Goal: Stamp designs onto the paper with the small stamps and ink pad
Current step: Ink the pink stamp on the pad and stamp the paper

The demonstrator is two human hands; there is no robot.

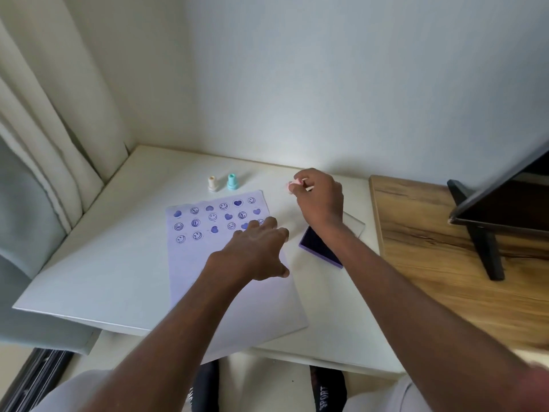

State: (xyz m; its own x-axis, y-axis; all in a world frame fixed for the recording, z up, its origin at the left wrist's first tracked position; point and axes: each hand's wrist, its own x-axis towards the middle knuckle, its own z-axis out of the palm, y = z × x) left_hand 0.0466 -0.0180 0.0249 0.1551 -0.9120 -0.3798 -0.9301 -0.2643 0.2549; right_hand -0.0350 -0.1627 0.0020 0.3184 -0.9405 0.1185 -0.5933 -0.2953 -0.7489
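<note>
A white sheet of paper [237, 295] lies on the white table [113, 248], its far half covered with several purple smiley and heart prints. My left hand [255, 251] rests flat on the paper's right side, fingers spread, holding nothing. My right hand [320, 197] hovers beyond the paper's far right corner, pinching a small pink stamp [294, 184] between its fingertips. The purple ink pad [318, 248] lies open under my right forearm, partly hidden. A cream stamp [212, 184] and a teal stamp [232, 181] stand upright just beyond the paper's far edge.
The ink pad's clear lid [353, 227] lies behind the pad. A wooden surface [445, 278] adjoins the table on the right and carries a black screen on a stand [487, 221]. Curtains [44, 129] hang at the left, and a wall closes the back.
</note>
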